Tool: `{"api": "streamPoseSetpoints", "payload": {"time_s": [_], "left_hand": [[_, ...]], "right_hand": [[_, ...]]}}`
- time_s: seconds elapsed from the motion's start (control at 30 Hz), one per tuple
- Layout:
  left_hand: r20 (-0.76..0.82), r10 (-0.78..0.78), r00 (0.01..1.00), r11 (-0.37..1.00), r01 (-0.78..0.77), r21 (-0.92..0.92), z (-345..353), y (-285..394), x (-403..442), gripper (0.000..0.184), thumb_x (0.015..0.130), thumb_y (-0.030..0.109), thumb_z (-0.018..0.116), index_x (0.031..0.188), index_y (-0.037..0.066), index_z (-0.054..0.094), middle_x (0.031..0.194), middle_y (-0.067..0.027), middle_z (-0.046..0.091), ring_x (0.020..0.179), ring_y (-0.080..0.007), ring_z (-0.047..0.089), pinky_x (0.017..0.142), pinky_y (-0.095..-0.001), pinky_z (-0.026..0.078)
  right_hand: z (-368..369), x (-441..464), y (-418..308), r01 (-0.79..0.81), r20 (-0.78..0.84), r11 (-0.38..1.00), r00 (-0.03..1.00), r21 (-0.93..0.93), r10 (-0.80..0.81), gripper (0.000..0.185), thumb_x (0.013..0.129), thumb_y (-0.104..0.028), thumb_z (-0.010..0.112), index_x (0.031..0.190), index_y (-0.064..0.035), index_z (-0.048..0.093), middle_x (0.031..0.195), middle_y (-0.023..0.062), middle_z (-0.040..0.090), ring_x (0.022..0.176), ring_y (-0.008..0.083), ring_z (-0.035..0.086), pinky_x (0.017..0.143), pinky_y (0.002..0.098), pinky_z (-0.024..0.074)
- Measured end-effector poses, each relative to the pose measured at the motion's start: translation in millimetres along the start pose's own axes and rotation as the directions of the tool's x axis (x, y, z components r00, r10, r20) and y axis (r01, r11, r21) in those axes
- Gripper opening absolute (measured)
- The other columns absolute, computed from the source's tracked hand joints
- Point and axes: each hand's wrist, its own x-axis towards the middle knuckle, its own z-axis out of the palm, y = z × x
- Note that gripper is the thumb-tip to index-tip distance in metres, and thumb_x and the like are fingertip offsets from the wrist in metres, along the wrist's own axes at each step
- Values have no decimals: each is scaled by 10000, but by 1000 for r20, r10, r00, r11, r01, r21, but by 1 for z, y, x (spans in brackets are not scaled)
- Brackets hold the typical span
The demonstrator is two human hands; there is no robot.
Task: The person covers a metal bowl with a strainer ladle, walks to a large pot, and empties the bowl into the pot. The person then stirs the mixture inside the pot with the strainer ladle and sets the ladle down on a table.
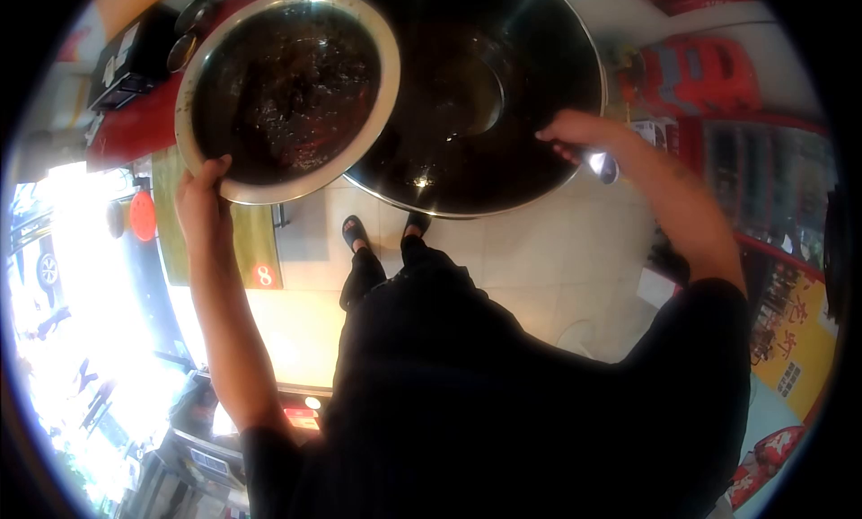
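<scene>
A wide metal basin (278,192) with a pale rim holds dark, glossy liquid with reddish-brown bits in it. My left hand (206,189) grips its lower left rim, thumb on top. Beside it and partly under the basin's edge is a large round pot (467,215) of very dark liquid. Over the pot's right side, my right hand (582,135) is closed around the handle of a ladle (602,166). The handle's shiny end sticks out below the fist. A curved bright edge inside the pot looks like the ladle's bowl, mostly lost in the dark liquid.
A wooden table (251,241) marked 8 stands at the left, near a bright opening. At the right are a red plastic stool-like item (705,74), a glass-fronted red cabinet (763,178) and a yellow poster (795,339). Pale floor tiles (521,268) lie below, around my feet.
</scene>
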Motion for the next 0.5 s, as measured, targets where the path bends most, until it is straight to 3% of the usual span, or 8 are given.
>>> {"api": "streamPoseSetpoints", "payload": {"time_s": [0.17,0.5], "left_hand": [[-25,3,1000,1000,-4,-17,2,0,0,357,848,2,719,1183,-93,640,1080,-135,700,996,-224,681,873,-317,534],[21,-11,1000,997,13,-71,-8,-10,7,372,849,-20,706,1205,-94,626,1103,-142,693,1005,-231,681,881,-329,542]], "right_hand": [[43,37,-2,40,223,954,969,296,-110,338,1053,-214,614,775,-40,533,614,62,520,504,189,522,452,355,458],[91,57,-33,39,308,794,909,607,-281,290,1066,-236,603,842,-67,530,633,12,497,521,118,475,473,286,432]]}}
